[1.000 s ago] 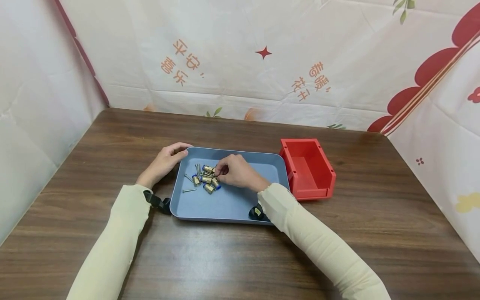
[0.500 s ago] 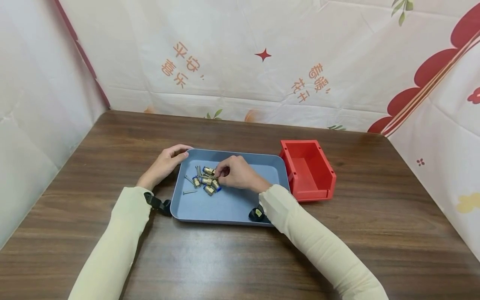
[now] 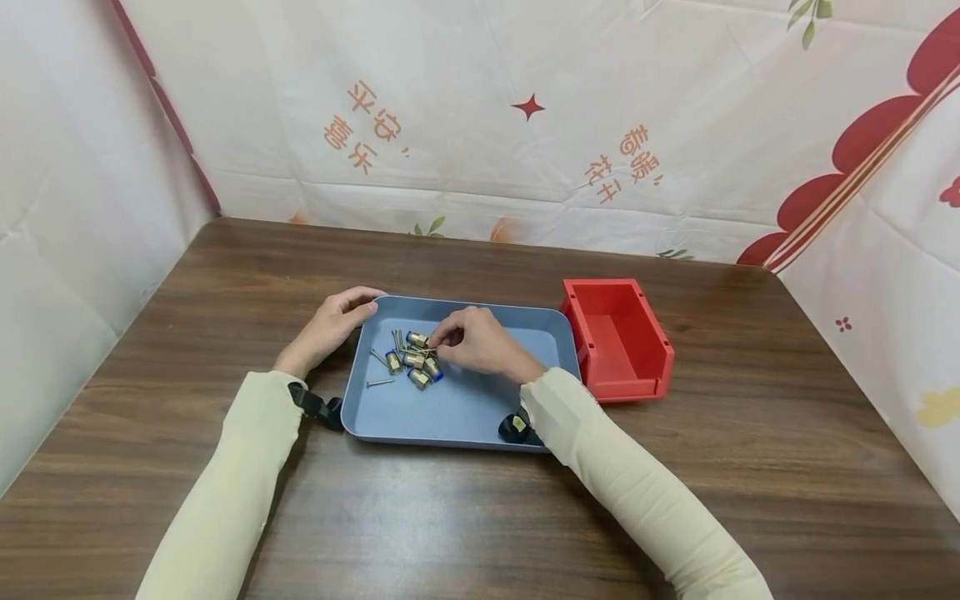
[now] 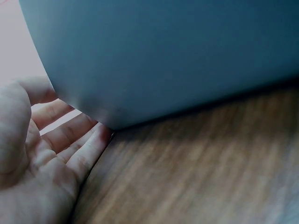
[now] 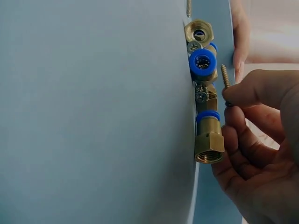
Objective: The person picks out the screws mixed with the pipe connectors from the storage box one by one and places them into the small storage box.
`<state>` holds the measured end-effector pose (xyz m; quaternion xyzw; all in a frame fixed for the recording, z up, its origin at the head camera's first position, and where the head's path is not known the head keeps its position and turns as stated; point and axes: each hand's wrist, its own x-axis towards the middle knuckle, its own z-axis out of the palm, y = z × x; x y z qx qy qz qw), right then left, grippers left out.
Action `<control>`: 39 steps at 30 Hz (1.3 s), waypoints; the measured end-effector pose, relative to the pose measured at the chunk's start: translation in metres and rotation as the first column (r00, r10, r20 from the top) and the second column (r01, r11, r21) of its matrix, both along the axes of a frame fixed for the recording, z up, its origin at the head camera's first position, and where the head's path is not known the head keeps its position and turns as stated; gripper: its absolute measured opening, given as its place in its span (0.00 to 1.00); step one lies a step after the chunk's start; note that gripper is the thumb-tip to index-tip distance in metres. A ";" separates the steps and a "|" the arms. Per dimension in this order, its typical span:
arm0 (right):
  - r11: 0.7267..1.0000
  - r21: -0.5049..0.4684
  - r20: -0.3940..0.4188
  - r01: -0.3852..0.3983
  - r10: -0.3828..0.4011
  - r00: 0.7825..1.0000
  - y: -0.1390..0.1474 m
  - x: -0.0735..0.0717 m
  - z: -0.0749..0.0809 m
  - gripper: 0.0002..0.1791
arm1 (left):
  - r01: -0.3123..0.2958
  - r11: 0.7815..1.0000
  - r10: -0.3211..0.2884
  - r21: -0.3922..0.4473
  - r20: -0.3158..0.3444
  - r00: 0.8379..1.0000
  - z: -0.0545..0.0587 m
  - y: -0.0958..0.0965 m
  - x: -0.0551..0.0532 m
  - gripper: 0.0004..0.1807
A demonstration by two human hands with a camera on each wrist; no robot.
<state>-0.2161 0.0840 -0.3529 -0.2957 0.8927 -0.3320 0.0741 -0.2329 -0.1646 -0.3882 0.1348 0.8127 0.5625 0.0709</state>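
Observation:
My right hand (image 3: 480, 342) pinches a screw (image 5: 225, 79) between thumb and fingertips, just above the pile in the blue-grey tray (image 3: 465, 417). Brass threaded fittings with blue collars (image 5: 209, 137) lie beside those fingers, several of them heaped together. Among and around the fittings are loose screws, one lying apart (image 3: 379, 382) on the tray's left side. At the tray's far left corner rests my left hand (image 3: 326, 329). Its extended fingers touch the tray's outer wall in the left wrist view, with the thumb by the rim.
A red open-fronted bin (image 3: 611, 342) stands against the tray's right side on the brown wooden table (image 3: 420, 517). Printed cloth (image 3: 465, 150) hangs behind the table and along both sides. Black wrist camera mounts (image 3: 514, 427) sit close to the tray's near edge.
The right hand has shifted only slightly over the pile, and the screw at its fingertips has changed angle. The left hand stays at the tray's corner.

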 end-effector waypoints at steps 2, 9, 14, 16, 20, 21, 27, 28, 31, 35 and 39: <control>1.000 -0.002 -0.015 -0.009 0.009 1.000 0.000 0.000 0.002 0.07 | 0.003 1.000 -0.003 -0.001 -0.004 1.000 0.000 0.000 0.000 0.21; 1.000 -0.017 -0.049 0.003 -0.003 0.999 0.004 0.000 0.011 0.06 | 0.003 1.000 -0.003 -0.006 -0.002 1.000 0.000 0.000 0.000 0.21; 1.000 -0.016 -0.043 0.023 -0.023 0.999 0.009 -0.001 0.017 0.06 | -0.005 1.000 0.005 -0.011 -0.001 1.000 0.000 -0.001 0.001 0.21; 1.000 -0.016 -0.040 0.023 -0.024 0.999 0.012 -0.002 0.019 0.06 | -0.007 1.000 0.007 -0.008 -0.003 1.000 -0.001 -0.001 0.001 0.21; 0.999 -0.011 -0.045 0.042 -0.043 0.998 0.017 -0.002 0.023 0.06 | -0.013 1.000 0.013 -0.003 -0.006 1.000 -0.002 -0.002 0.001 0.20; 0.999 -0.010 -0.047 0.049 -0.049 0.998 0.018 -0.002 0.024 0.06 | -0.015 1.000 0.015 -0.001 -0.003 1.000 -0.002 -0.001 0.002 0.20; 0.996 -0.007 -0.079 0.088 -0.088 0.993 0.028 -0.002 0.031 0.06 | -0.003 1.000 0.003 0.002 0.014 1.000 -0.003 0.001 0.002 0.20; 0.996 -0.008 -0.084 0.091 -0.091 0.992 0.030 -0.001 0.032 0.06 | -0.003 1.000 0.003 0.000 0.016 1.000 -0.003 0.001 0.002 0.20; 0.995 -0.012 -0.088 0.101 -0.101 0.991 0.034 -0.001 0.037 0.06 | -0.011 1.000 0.011 -0.004 0.021 1.000 -0.001 0.001 0.001 0.20; 0.993 -0.010 -0.078 0.121 -0.121 0.990 0.041 -0.001 0.040 0.07 | -0.011 1.000 0.011 -0.002 0.027 1.000 0.002 0.001 0.000 0.20; 0.990 -0.006 -0.078 0.138 -0.138 0.987 0.048 -0.002 0.042 0.07 | -0.007 1.000 0.007 0.009 0.016 1.000 0.002 0.000 0.000 0.20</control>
